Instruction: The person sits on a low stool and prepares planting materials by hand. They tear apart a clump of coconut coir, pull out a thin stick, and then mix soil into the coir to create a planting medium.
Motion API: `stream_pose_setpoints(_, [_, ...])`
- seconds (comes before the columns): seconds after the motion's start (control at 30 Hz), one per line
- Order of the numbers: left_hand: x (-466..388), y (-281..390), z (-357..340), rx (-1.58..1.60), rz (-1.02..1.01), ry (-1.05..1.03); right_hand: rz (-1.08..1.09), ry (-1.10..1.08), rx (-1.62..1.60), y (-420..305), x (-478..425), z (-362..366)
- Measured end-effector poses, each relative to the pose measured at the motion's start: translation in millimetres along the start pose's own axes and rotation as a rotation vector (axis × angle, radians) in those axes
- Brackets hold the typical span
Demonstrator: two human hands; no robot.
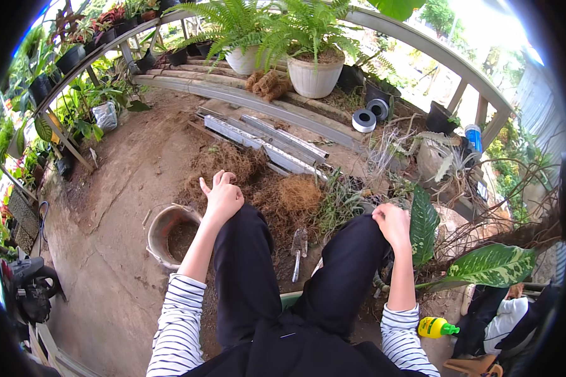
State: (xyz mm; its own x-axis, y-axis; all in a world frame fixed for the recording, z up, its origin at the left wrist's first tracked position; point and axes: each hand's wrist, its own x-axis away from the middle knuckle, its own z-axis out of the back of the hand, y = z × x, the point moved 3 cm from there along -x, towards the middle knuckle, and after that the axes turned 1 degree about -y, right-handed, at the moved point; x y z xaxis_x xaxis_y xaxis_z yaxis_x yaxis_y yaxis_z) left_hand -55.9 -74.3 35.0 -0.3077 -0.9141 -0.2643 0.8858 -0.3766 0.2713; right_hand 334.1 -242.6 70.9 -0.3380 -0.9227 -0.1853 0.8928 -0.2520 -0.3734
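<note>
My left hand [222, 194] rests by my left knee, fingers bent and apart, holding nothing that I can see. On my right knee lies my right hand [391, 220], its fingers curled; whether anything is between them cannot be seen. A metal hand trowel [299, 245] lies on the soil between my legs. Beyond the knees are a pile of brown coconut fibre [299, 193], darker roots [226, 162] and small green plants [342, 202]. Left of my left forearm stands a bucket [158, 235] with some soil inside.
Metal channels [264, 141] lie ahead, before potted ferns [316, 77] and two tape rolls [363, 121]. A yellow bottle with a green cap [433, 327] is beside my right sleeve. Large variegated leaves [493, 266] reach in at right, near another person's dark-clothed legs [481, 315].
</note>
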Motion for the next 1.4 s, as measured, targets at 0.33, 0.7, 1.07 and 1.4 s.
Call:
stream_pose_setpoints(0.33, [24.5,-61.6,0.4,-0.134,0.301,-0.015,0.061,-0.016,0.203,-48.1,-28.9,31.0])
stream_pose_setpoints(0.7, [28.0,-67.7,-5.1,-0.163,0.323,0.046,0.229,-0.367,0.329,-121.4,-8.4,-75.7])
stream_pose_setpoints(1.07, [10.4,-53.4,10.1,-0.218,0.224,0.076,0.288,-0.211,0.756,-52.7,-6.6,-192.8])
stream_pose_setpoints(1.4, [-37.2,2.1,-24.0,-0.119,0.087,-0.093,0.516,0.026,0.307,-65.9,-13.9,-247.6])
